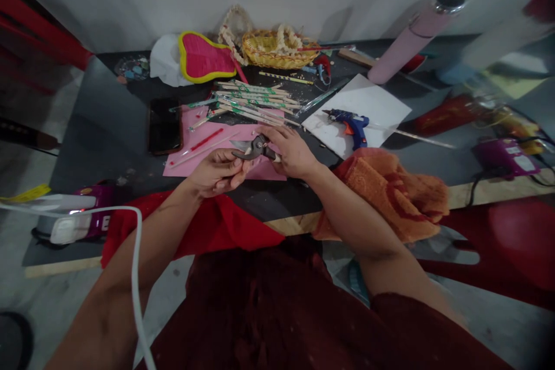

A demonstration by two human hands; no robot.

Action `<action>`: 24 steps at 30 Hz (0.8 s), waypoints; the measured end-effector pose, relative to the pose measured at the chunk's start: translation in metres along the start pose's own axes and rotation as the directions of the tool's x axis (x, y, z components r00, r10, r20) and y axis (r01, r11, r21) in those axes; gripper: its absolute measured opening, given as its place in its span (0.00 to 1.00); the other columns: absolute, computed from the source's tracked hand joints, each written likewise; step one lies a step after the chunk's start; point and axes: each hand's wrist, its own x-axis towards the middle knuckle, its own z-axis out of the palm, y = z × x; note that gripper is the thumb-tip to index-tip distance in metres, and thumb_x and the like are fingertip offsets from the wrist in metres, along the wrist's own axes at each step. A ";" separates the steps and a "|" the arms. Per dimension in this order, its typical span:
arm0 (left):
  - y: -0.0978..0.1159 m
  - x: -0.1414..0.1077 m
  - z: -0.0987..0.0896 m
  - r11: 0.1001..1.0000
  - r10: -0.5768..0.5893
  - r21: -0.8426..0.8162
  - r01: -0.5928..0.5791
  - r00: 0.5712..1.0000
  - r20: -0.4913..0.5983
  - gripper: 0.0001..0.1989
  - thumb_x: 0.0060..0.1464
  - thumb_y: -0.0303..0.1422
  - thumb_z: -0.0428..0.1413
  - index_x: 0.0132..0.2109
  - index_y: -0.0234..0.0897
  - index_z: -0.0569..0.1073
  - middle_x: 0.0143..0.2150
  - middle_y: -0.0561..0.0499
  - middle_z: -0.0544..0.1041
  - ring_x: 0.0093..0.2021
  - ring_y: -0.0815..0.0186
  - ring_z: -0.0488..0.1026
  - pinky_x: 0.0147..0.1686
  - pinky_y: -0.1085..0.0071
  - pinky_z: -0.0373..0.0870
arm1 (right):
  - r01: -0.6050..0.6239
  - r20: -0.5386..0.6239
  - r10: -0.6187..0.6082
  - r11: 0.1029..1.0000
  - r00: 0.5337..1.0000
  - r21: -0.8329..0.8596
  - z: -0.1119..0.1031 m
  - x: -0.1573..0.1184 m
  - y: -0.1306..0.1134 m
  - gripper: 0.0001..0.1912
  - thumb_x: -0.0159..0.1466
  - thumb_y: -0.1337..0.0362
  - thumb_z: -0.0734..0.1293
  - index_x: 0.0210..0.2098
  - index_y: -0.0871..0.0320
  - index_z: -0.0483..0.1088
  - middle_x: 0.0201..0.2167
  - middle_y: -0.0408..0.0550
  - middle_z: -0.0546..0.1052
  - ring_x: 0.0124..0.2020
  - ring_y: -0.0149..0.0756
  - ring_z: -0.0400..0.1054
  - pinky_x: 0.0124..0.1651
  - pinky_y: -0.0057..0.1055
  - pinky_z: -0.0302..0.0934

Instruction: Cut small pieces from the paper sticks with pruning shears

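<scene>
The left hand [217,172] is grasping the pruning shears [255,149] from below, its fingers curling under the lower handle. The right hand [291,151] is closing on them from the other side, its fingertips [267,137] pressing near the pivot. The shears are sitting between the hands, above the pink paper [186,165], with their blades pointing toward the left hand's side and slightly apart.

Both forearms are reaching over the dark table [104,150]. Green-wrapped sticks [255,103] are lying in a loose bundle just beyond the hands, partly on the paper. A phone [165,125] is lying beside the paper on the left. To the right, a blue glue gun [353,126] is resting on a white board [368,101], just beyond the right hand. An orange towel [390,196] is draped over the table edge near the right forearm. Farther off, a woven basket [277,51] is sitting beside a pink padded piece [206,58], while a pink roll [411,40] is leaning toward the wall.
</scene>
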 end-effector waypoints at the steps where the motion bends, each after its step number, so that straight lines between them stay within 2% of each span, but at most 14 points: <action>1: 0.000 -0.001 -0.001 0.999 -0.024 -0.027 0.026 0.998 0.049 0.15 0.46 0.39 0.64 0.31 0.31 0.71 0.15 0.54 0.69 0.08 0.82 0.50 0.07 0.85 0.44 | 0.016 0.008 -0.016 1.000 1.000 0.015 0.000 0.000 0.000 0.41 0.47 0.67 0.63 0.61 0.57 0.57 0.56 0.54 0.67 0.56 0.50 0.60 0.55 0.45 0.56; 3: 0.001 -0.002 -0.003 0.997 -0.047 -0.057 0.054 0.992 0.116 0.15 0.46 0.39 0.63 0.31 0.31 0.71 0.15 0.54 0.69 0.08 0.82 0.49 0.07 0.85 0.44 | 0.044 0.016 -0.044 0.998 0.999 0.037 -0.001 0.000 -0.001 0.40 0.47 0.67 0.63 0.60 0.58 0.57 0.53 0.54 0.69 0.54 0.48 0.62 0.54 0.43 0.58; 5: 0.000 -0.003 -0.004 0.998 -0.034 -0.055 0.041 0.992 0.118 0.14 0.47 0.39 0.63 0.31 0.31 0.71 0.15 0.55 0.68 0.08 0.82 0.49 0.07 0.85 0.44 | 0.047 0.009 -0.048 0.998 0.999 0.042 -0.002 0.000 -0.003 0.38 0.48 0.68 0.63 0.60 0.58 0.58 0.52 0.54 0.70 0.53 0.46 0.63 0.54 0.42 0.58; 7: 0.000 -0.002 -0.004 1.000 0.006 -0.018 -0.005 0.999 0.044 0.15 0.47 0.39 0.63 0.31 0.31 0.71 0.15 0.55 0.69 0.08 0.82 0.51 0.08 0.85 0.45 | 0.013 -0.007 -0.013 1.000 1.000 0.025 -0.002 0.001 -0.004 0.37 0.49 0.68 0.63 0.59 0.58 0.59 0.54 0.53 0.69 0.54 0.46 0.63 0.54 0.42 0.58; 9: -0.001 0.002 -0.001 0.995 0.085 0.069 -0.079 0.993 -0.081 0.15 0.49 0.40 0.62 0.32 0.31 0.72 0.17 0.54 0.70 0.09 0.81 0.54 0.09 0.84 0.48 | -0.050 -0.029 0.049 0.999 0.998 -0.005 -0.002 0.001 -0.005 0.35 0.50 0.67 0.63 0.59 0.57 0.59 0.56 0.53 0.68 0.55 0.47 0.62 0.55 0.43 0.58; 12: -0.004 0.008 0.002 0.927 0.290 0.311 -0.208 0.925 -0.247 0.15 0.53 0.42 0.58 0.33 0.31 0.73 0.23 0.52 0.74 0.13 0.79 0.62 0.12 0.82 0.56 | -0.148 -0.060 0.144 0.988 0.988 -0.053 0.000 0.002 -0.006 0.33 0.54 0.66 0.63 0.60 0.56 0.58 0.58 0.53 0.67 0.56 0.49 0.61 0.55 0.46 0.57; 15: -0.008 0.013 0.004 0.764 0.478 0.597 -0.243 0.835 -0.273 0.15 0.55 0.41 0.56 0.31 0.31 0.74 0.24 0.50 0.75 0.19 0.76 0.68 0.19 0.80 0.66 | -0.199 -0.083 0.192 0.976 0.978 -0.084 0.002 0.003 -0.006 0.32 0.56 0.65 0.62 0.61 0.55 0.58 0.58 0.52 0.67 0.56 0.50 0.60 0.55 0.48 0.55; 17: -0.010 0.014 0.003 0.675 0.529 0.707 -0.213 0.807 -0.262 0.15 0.57 0.39 0.54 0.29 0.31 0.75 0.22 0.51 0.74 0.19 0.75 0.69 0.21 0.79 0.66 | -0.211 -0.081 0.203 0.972 0.976 -0.100 0.002 0.003 -0.006 0.33 0.57 0.64 0.62 0.62 0.55 0.56 0.59 0.52 0.66 0.57 0.50 0.59 0.55 0.48 0.54; 19: -0.010 0.013 0.002 0.649 0.521 0.740 -0.176 0.812 -0.263 0.16 0.58 0.39 0.52 0.29 0.32 0.75 0.20 0.51 0.73 0.17 0.74 0.68 0.19 0.79 0.65 | -0.213 -0.069 0.206 0.970 0.976 -0.115 0.002 0.003 -0.007 0.34 0.57 0.64 0.62 0.63 0.55 0.55 0.59 0.52 0.65 0.58 0.51 0.58 0.56 0.49 0.53; 24: -0.008 0.011 0.001 0.704 0.440 0.695 -0.148 0.858 -0.263 0.18 0.58 0.41 0.52 0.27 0.32 0.74 0.20 0.50 0.74 0.15 0.74 0.67 0.16 0.79 0.63 | -0.203 -0.040 0.200 0.970 0.979 -0.133 -0.001 0.002 -0.008 0.36 0.56 0.64 0.62 0.64 0.54 0.53 0.60 0.52 0.64 0.57 0.51 0.57 0.54 0.49 0.54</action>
